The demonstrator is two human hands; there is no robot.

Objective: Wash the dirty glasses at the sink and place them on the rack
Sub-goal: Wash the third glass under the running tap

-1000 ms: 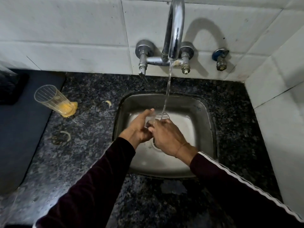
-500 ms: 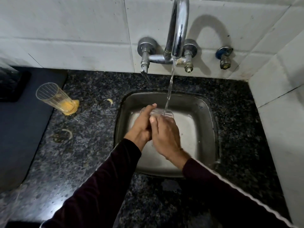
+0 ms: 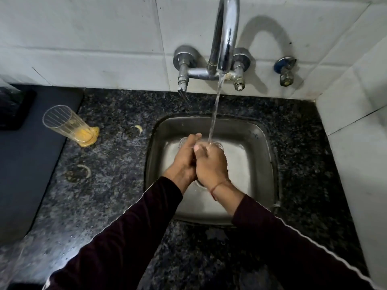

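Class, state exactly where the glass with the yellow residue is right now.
In the head view the glass with yellow residue stands on the dark countertop, left of the sink, beside the black mat's edge.

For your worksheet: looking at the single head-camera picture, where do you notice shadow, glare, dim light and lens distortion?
Head view: the tap throws an arched shadow on the wall tiles to its right and carries bright glare streaks; the sink floor shines pale; the dark sleeves and the countertop at the bottom lie in dim light; the tile lines bow near the edges, a wide-angle effect; the glass under the stream is hard to make out.
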